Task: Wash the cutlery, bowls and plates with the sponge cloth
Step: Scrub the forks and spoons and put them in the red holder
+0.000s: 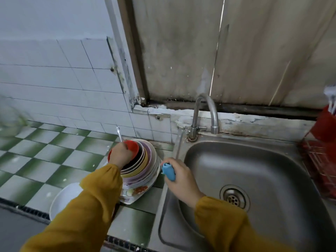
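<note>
Many nested round bowls (pixel 145 161), right hand (pixel 182 180) gripping rolled, perhaps spongy cloth (pixel 169 171)

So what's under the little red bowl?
The red bowl tops a stack of nested bowls, yellow and purple rims showing, resting on plates. The left hand, gripping a cutlery handle, covers the middle, so the bowls' insides stay hidden.

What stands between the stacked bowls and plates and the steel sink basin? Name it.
Only the right hand, gripping the rolled blue sponge cloth, over the sink's left rim, between the stack of coloured bowls and plates and the stainless steel sink basin. Nothing else visible.
</note>
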`<state>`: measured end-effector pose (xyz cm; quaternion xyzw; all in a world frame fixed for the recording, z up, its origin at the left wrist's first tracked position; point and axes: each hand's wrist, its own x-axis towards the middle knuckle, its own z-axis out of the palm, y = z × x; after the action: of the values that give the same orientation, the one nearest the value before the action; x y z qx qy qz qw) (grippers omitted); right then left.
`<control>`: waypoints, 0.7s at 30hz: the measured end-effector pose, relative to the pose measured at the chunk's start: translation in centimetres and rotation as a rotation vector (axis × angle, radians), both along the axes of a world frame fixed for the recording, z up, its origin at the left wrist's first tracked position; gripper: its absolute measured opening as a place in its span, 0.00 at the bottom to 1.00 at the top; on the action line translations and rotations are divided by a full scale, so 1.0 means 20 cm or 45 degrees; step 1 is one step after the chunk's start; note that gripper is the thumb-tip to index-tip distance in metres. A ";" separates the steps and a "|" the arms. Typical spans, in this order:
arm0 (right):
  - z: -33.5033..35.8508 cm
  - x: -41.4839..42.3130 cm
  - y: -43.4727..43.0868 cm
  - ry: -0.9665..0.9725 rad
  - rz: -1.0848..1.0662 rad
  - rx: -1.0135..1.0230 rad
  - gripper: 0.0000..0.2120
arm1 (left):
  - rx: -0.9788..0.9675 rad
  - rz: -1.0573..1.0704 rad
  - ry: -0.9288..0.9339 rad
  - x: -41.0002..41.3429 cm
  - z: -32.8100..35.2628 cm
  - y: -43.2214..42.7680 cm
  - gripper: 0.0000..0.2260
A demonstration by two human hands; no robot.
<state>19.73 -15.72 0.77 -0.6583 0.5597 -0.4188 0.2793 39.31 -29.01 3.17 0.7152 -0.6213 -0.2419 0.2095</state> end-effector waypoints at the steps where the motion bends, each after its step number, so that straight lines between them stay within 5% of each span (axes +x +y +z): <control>1: -0.03 0.02 -0.01 0.014 0.006 0.024 0.19 | 0.065 -0.004 -0.006 0.03 -0.02 -0.03 0.08; 12: -0.17 0.10 -0.04 0.178 -0.097 0.214 0.19 | 0.186 -0.070 -0.193 0.12 -0.17 -0.16 0.12; 18: -0.16 0.12 -0.02 0.126 -0.163 0.175 0.18 | -0.259 -0.092 -0.224 0.12 -0.13 -0.14 0.14; 21: -0.12 0.11 -0.02 0.070 -0.169 0.166 0.19 | -0.414 0.085 0.011 0.12 -0.07 -0.11 0.10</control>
<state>21.87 -16.10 -1.66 -0.6115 0.6357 -0.3808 0.2774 41.67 -31.17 1.83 0.6911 -0.6273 -0.1340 0.3330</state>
